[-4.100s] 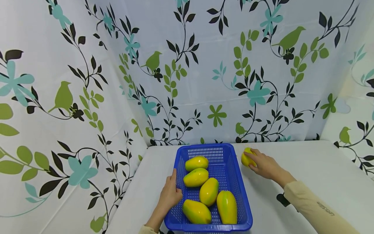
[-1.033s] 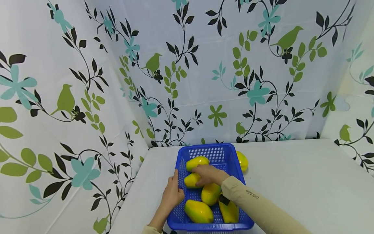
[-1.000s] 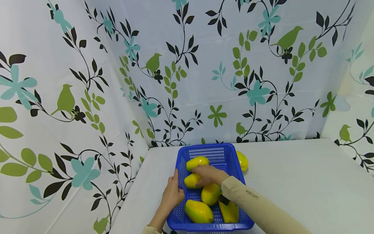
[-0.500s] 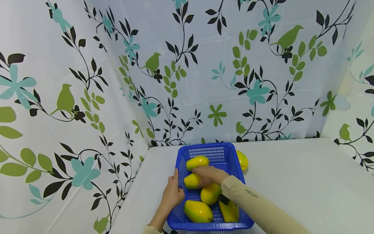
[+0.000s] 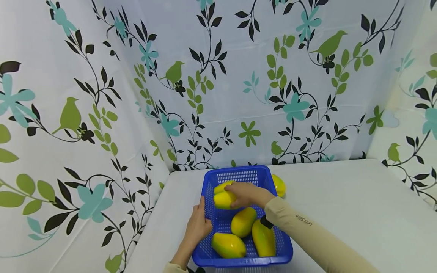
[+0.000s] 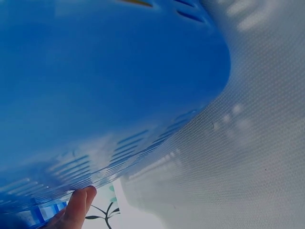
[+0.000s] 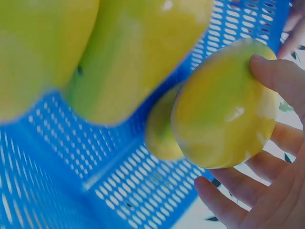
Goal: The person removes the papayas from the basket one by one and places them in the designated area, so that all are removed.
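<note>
Over the far left part of the blue basket [image 5: 243, 262], your right hand [image 5: 246, 193] holds a yellow-green fruit [image 5: 223, 200]. Its fingers [image 7: 220, 198] are clamped round the fruit, the thumb on one side and the others spread along the opposite side. Just beyond lies a second fruit [image 5: 219, 187], partly hidden by the first; whether the two touch, I cannot tell. Nearer you in the basket lie a middle fruit [image 5: 243, 223], a right-hand fruit [image 5: 264, 239] beside the right wall, and a near-left fruit [image 5: 228, 245]. Your left hand [image 5: 198, 225] grips the basket's left rim, its fingers clamped on that edge. Outside, just beside the right wall near the far corner, an outer fruit [image 5: 280, 185] rests on the white surface [image 5: 341, 204]. Behind everything hangs a pale cloth [image 5: 222, 119] printed with birds, leaves and flowers. Dark lettering marks your beige right sleeve [image 5: 307, 231].
</note>
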The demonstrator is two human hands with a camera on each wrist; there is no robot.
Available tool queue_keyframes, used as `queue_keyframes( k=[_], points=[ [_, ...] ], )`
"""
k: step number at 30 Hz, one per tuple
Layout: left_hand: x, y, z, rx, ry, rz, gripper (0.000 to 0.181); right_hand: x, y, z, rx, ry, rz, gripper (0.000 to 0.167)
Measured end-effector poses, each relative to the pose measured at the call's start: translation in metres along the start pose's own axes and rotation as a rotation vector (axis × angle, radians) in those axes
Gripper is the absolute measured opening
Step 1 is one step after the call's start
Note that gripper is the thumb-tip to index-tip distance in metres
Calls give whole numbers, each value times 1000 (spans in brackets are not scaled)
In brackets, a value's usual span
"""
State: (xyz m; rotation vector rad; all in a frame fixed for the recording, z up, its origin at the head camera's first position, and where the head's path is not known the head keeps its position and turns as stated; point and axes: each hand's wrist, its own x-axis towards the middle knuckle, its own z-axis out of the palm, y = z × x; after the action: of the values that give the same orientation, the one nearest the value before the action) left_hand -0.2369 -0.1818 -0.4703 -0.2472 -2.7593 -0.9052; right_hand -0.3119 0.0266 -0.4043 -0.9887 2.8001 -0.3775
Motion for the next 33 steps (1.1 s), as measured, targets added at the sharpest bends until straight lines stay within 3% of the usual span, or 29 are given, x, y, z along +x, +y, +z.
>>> queue_keyframes(
  k=[8,14,20,25,33],
  points=[
    [0,-1,-1,-4,14,3,77,-22,13,-28,13,61,-19,63],
    [-1,1,-1,-14,4,-5,77,-54,33,-55,9,122,-54,63],
    [1,2,-3,-13,11,-5,78,-83,58,-74,-2,212,-27,64],
    [2,3,-6,-20,8,-11,79,-97,73,-79,-20,250,9,63],
    [0,0,0,-35,0,-10,79,-113,96,-68,-64,290,64,63]
  ],
)
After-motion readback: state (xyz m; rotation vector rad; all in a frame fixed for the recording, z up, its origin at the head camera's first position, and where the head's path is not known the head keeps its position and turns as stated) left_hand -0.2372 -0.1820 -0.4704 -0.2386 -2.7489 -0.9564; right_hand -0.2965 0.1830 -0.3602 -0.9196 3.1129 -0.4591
